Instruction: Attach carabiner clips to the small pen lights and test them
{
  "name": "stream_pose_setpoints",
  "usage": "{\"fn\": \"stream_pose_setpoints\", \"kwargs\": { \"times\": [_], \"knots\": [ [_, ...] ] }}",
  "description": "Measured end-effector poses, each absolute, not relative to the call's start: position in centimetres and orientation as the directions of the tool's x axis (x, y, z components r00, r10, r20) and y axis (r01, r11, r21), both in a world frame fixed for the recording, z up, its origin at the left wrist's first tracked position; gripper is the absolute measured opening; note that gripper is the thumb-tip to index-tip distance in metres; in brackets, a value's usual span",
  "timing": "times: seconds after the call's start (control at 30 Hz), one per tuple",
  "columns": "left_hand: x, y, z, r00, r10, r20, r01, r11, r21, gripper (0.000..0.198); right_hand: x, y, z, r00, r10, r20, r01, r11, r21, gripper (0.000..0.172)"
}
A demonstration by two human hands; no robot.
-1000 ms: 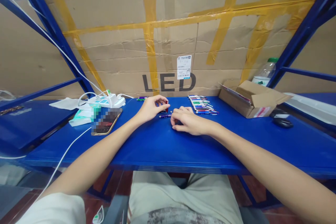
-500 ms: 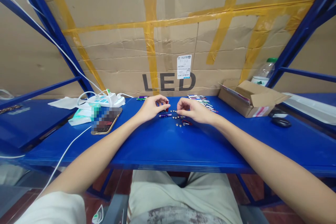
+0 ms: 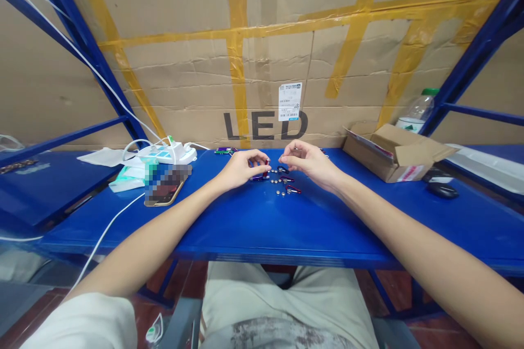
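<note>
Head-worn view, forward and downward

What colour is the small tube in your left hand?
Red: the small tube pinched in the left hand shows best in the head view.

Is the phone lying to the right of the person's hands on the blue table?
No, the phone lies on the blue table to the left of the left hand, beside the white power strip.

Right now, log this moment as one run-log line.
left hand: pinches small red tube | right hand: raised beside it, contents unclear | blue table: button cells, purple tube
</note>
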State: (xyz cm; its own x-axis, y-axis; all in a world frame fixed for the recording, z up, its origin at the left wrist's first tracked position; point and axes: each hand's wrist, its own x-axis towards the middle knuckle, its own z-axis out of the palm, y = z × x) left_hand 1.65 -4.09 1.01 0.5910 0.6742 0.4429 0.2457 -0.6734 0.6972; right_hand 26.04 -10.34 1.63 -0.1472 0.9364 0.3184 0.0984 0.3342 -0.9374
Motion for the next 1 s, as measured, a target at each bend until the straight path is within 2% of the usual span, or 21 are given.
{"fn": "stream_pose_setpoints", "kwargs": {
  "times": [0.2, 0.43, 0.67, 1.0],
  "knots": [
    [1.9, -4.4, 0.8, 0.619, 0.666, 0.417, 0.211, -0.652, 0.728, 0.040, 26.2, -10.2, 1.6, -0.169, 0.922, 0.348, 0.143, 0.372, -0.917, 0.037],
    [2.4, -5.0, 0.4, 0.626, 0.650, 0.432, 0.203, -0.670, 0.714, 0.031, 25.7, -10.4, 1.6, -0.202, 0.869, 0.452, 0.258, 0.492, -0.831, 0.042],
    [2.4, -5.3, 0.9, 0.628, 0.596, 0.501, 0.256, -0.765, 0.590, 0.023, 25.2, -11.2, 2.0, -0.256, 0.841, 0.477, 0.268, 0.535, -0.801, 0.056],
    [2.6, -5.8, 0.8, 0.594, 0.618, 0.515, 0.329, -0.771, 0.545, 0.023, 25.0, -11.2, 1.9, -0.271, 0.828, 0.491, 0.262, 0.555, -0.790, 0.064]
  ]
}}
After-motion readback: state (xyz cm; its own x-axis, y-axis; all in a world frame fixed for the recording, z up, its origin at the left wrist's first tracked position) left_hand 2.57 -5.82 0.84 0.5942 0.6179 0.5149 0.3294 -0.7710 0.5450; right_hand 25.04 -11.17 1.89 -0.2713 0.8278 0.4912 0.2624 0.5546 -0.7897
